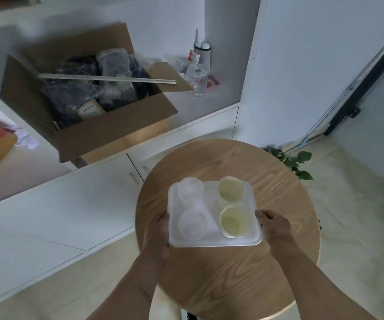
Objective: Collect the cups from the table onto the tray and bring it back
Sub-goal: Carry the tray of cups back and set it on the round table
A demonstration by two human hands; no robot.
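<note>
A white tray (211, 243) is held over the round wooden table (228, 273). My left hand (157, 232) grips its left edge and my right hand (276, 227) grips its right edge. On the tray stand several cups. Two clear plastic cups (190, 189) (192, 224) are on the left side. Two pale yellow cups (231, 189) (235, 220) are on the right side. All of them are upright. I cannot tell whether the tray rests on the table or hangs just above it.
An open cardboard box (89, 98) full of dark bagged items sits on a white cabinet (70, 204) to the left. A glass mug (198, 79) and bottles stand in the alcove behind. A green plant (295, 161) is on the floor right of the table.
</note>
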